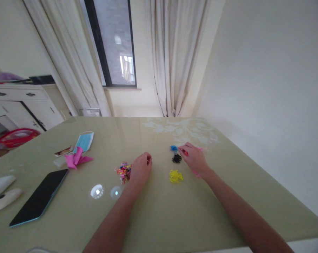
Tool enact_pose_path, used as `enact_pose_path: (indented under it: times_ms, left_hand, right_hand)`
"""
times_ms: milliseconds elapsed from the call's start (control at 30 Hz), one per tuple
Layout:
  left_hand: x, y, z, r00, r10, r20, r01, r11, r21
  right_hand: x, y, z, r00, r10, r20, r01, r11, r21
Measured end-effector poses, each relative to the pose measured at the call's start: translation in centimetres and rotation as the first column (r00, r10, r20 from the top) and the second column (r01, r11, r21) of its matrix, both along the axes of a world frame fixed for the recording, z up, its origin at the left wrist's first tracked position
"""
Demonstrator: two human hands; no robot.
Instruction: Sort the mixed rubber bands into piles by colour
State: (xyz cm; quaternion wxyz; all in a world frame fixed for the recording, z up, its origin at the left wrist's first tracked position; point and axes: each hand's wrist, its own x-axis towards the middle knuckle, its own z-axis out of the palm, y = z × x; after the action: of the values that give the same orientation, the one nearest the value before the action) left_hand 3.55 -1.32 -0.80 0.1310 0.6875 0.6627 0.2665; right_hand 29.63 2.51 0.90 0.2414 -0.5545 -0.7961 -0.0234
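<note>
My left hand (141, 168) is closed beside a mixed heap of small coloured bands (123, 171), partly covering it; its fingers are curled and their contents are too small to make out. My right hand (193, 157) is pinched at the edge of a little blue pile (173, 148), and what its fingertips hold cannot be made out. A bit of red (185, 152) shows at its fingers. Just below the blue lies a black pile (177, 158), and nearer me a yellow pile (176, 176). Pink bits (196, 174) peek out from under my right hand and wrist.
On the glossy table (153, 218) at left lie a dark tablet (39, 196), a pink folded piece (77, 159), a blue face mask (84, 141) and a white mouse-like object (5, 199). A wall (275, 105) runs along the right edge. Curtains and a window are behind.
</note>
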Motion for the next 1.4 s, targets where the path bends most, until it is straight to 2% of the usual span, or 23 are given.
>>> enact_pose_path:
  times_ms: [100, 200, 300, 367, 433, 500, 600, 733, 833, 900, 933, 1000, 1033, 1067, 1133, 1233, 1400]
  left_hand:
    - [-0.3, 0.2, -0.2, 0.991, -0.047, 0.128, 0.042, 0.998, 0.042]
    - [-0.2, 0.2, -0.1, 0.937, -0.105, 0.335, 0.097, 0.994, 0.042]
    - [0.4, -0.1, 0.3, 0.786, -0.149, 0.601, 0.18, 0.984, 0.008]
    - [1.0, -0.6, 0.6, 0.685, -0.161, 0.711, 0.241, 0.971, -0.012]
    - [1.6, -1.2, 0.8, 0.63, -0.162, 0.759, 0.295, 0.955, -0.042]
    - [2.0, -1.8, 1.0, 0.608, -0.162, 0.777, 0.336, 0.939, -0.067]
    - [2.3, -2.3, 1.2, 0.601, -0.163, 0.783, 0.358, 0.93, -0.081]
    - [2.5, -2.5, 1.4, 0.62, -0.157, 0.769, 0.356, 0.93, -0.097]
    - [2.0, -2.4, 1.5, 0.668, -0.206, 0.716, 0.395, 0.912, -0.106]
    - [1.1, -2.2, 1.6, 0.765, -0.268, 0.585, 0.41, 0.904, -0.122]
    - [0.4, -2.1, 1.7, 0.829, -0.295, 0.475, 0.402, 0.905, -0.141]
    - [-1.2, -1.8, 1.7, 0.965, -0.241, 0.106, 0.256, 0.952, -0.169]
    - [-2.0, -1.7, 1.6, 0.98, -0.175, -0.095, 0.157, 0.972, -0.172]
    - [-2.6, -1.5, 1.6, 0.963, -0.148, -0.226, 0.105, 0.976, -0.19]
    - [-3.5, -1.4, 1.4, 0.924, -0.156, -0.349, 0.076, 0.97, -0.232]
    - [-3.7, -1.1, 1.1, 0.911, -0.197, -0.361, 0.106, 0.961, -0.257]
    - [-3.5, -0.4, 0.5, 0.92, -0.192, -0.342, 0.117, 0.967, -0.227]
  right_hand:
    - [0.1, -2.1, -0.9, 0.97, 0.116, -0.212, -0.098, 0.991, 0.094]
    - [-0.6, -3.1, -1.6, 0.93, 0.198, -0.308, -0.178, 0.98, 0.092]
    - [-1.6, -3.6, -1.8, 0.891, 0.262, -0.371, -0.254, 0.965, 0.072]
    - [-2.1, -4.1, -1.8, 0.862, 0.317, -0.395, -0.323, 0.945, 0.052]
    - [-2.4, -4.7, -1.6, 0.839, 0.378, -0.392, -0.39, 0.919, 0.053]
    - [-2.5, -5.2, -1.3, 0.818, 0.434, -0.377, -0.431, 0.897, 0.096]
    - [-2.5, -5.7, -0.9, 0.787, 0.486, -0.379, -0.454, 0.873, 0.177]
    - [-2.7, -5.8, -0.6, 0.764, 0.497, -0.412, -0.468, 0.866, 0.178]
    - [-2.5, -5.7, 0.1, 0.731, 0.48, -0.485, -0.459, 0.872, 0.172]
    - [-1.7, -5.6, 1.1, 0.697, 0.441, -0.565, -0.407, 0.892, 0.194]
    - [-1.2, -5.5, 1.6, 0.675, 0.417, -0.609, -0.366, 0.905, 0.214]
    - [0.1, -5.3, 2.8, 0.622, 0.37, -0.69, -0.272, 0.929, 0.253]
    - [0.7, -5.2, 3.3, 0.594, 0.351, -0.724, -0.23, 0.936, 0.265]
    - [1.2, -5.2, 3.7, 0.57, 0.336, -0.75, -0.199, 0.942, 0.271]
    - [1.9, -5.0, 4.1, 0.536, 0.318, -0.782, -0.165, 0.948, 0.272]
    - [2.2, -4.7, 4.1, 0.506, 0.312, -0.804, -0.163, 0.95, 0.266]
    - [2.1, -4.6, 3.8, 0.468, 0.32, -0.824, -0.178, 0.947, 0.267]
